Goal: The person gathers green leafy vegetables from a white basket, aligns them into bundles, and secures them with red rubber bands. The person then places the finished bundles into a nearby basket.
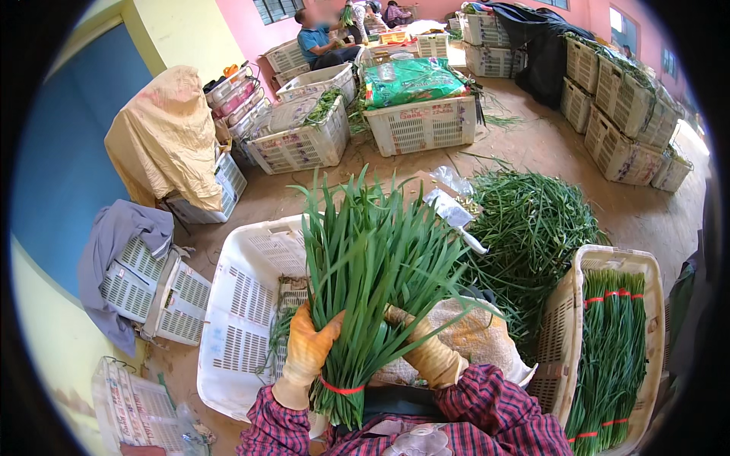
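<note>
My left hand (pixel 311 345), in a yellowish work glove, grips the left side of a large bunch of long green leaves, likely garlic chives (pixel 365 285). A red band (pixel 341 389) circles the bunch near its lower end, close to my body. My right hand (pixel 425 345), gloved too, is at the bunch's right side, its fingers partly hidden behind the leaves. The leaf tips point away from me and spread apart. Beside me on the right, a plastic crate (pixel 576 285) holds several bunches (pixel 613 342) tied with red bands.
A white plastic crate (pixel 234 319) with leaf scraps stands at my left. Beyond my right hand lie a woven sack (pixel 467 328) and a heap of loose green leaves (pixel 530 222). Stacked crates (pixel 621 108) line the right; a seated person (pixel 322 45) is at the back.
</note>
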{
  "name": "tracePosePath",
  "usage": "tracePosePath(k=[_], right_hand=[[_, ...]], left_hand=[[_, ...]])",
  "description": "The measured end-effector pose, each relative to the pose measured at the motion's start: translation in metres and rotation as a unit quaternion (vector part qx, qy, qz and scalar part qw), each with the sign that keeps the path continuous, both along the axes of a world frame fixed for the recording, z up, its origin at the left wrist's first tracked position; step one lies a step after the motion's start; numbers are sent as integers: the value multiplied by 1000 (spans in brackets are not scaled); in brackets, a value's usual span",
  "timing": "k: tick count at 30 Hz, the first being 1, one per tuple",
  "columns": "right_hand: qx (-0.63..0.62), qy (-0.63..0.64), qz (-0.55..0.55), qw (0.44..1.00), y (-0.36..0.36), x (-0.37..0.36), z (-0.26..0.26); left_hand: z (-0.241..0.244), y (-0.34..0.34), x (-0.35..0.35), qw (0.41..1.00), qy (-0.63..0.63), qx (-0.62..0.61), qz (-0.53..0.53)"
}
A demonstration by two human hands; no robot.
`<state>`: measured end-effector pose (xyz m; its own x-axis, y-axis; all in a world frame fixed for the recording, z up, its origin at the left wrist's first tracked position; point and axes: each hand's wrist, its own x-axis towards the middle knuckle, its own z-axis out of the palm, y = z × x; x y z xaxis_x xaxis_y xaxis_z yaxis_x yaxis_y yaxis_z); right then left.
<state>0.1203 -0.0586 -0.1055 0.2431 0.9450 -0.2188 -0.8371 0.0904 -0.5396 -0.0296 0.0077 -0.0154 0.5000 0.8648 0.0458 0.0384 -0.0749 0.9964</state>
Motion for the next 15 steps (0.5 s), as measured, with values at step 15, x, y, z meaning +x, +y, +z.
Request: tracePosePath(k=[15], right_hand=[[94, -134, 63, 985, -28, 14, 13]], left_hand=[[9, 62, -8, 992, -51, 3, 114]])
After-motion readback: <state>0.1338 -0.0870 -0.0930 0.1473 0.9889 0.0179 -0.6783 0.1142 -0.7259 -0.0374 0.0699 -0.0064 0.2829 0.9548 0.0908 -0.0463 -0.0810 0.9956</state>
